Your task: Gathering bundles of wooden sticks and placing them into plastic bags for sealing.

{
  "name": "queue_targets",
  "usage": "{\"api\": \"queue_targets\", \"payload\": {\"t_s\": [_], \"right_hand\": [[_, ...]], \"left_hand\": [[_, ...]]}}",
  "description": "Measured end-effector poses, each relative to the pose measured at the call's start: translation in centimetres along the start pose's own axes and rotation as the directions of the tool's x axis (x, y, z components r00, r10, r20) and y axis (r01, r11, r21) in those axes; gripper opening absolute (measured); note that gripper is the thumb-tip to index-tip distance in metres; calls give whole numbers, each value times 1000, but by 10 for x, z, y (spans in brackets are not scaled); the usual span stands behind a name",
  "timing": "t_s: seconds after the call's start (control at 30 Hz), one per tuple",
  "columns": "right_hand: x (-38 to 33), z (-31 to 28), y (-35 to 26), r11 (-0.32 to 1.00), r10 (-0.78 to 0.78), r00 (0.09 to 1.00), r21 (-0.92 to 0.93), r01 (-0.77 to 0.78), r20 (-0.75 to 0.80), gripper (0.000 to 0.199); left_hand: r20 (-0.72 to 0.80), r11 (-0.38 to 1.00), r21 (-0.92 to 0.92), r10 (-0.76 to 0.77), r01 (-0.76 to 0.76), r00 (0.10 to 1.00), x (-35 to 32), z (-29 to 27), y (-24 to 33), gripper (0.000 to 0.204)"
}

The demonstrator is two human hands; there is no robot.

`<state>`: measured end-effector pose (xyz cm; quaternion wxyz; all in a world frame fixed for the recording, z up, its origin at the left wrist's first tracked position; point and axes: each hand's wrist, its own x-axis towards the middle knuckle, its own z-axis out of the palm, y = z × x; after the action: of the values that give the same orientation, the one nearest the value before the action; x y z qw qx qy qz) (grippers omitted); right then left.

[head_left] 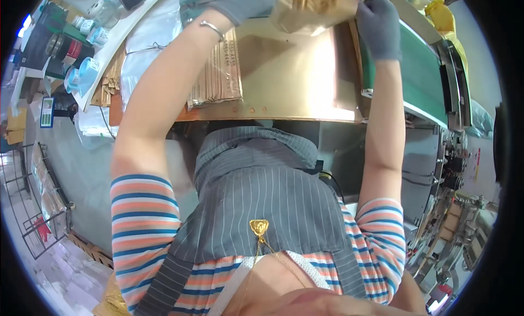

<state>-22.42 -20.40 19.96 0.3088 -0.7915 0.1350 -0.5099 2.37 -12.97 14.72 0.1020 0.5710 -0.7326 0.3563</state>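
Note:
A clear plastic bag (297, 18) with brown pieces inside is held up over the brass-coloured metal worktop (284, 70), at the upper edge of the view. My right hand (380, 29), in a grey glove with bare fingertips, pinches the bag's right edge. Against the bag's left side is my left hand (245, 4), also grey-gloved and closed on it; its fingertips are cut off by the picture's edge. Under my left forearm lies a stack of flat brown packets (218, 70) in clear wrapping. Farther left is a bundle of clear plastic sheets or bags (147, 54), tied with a string.
A green conveyor-like surface (417, 70) runs along the right of the worktop. At the left, a white shelf (123, 32) bears jars, bottles and a blue tape dispenser (82, 74). Yellow plastic (441, 15) hangs at the far right. The worktop's front edge is close to my body.

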Motion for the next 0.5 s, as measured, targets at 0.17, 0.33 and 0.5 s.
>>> {"api": "queue_targets", "payload": {"t_s": [0.17, 0.33, 0.5], "right_hand": [[4, -33, 28, 810, 458, 852, -514, -282, 253, 7], [-12, -30, 34, 853, 511, 832, -249, -460, 216, 7], [-10, -44, 35, 913, 404, 865, -71, -402, 297, 6]], "left_hand": [[344, 944, -321, 40, 78, 938, 27, -49, 8, 23], [586, 395, -680, -213, 617, 782, 14, -72, 13, 27], [470, 277, -803, -251, 528, 846, 17, -80, 11, 28]]}}
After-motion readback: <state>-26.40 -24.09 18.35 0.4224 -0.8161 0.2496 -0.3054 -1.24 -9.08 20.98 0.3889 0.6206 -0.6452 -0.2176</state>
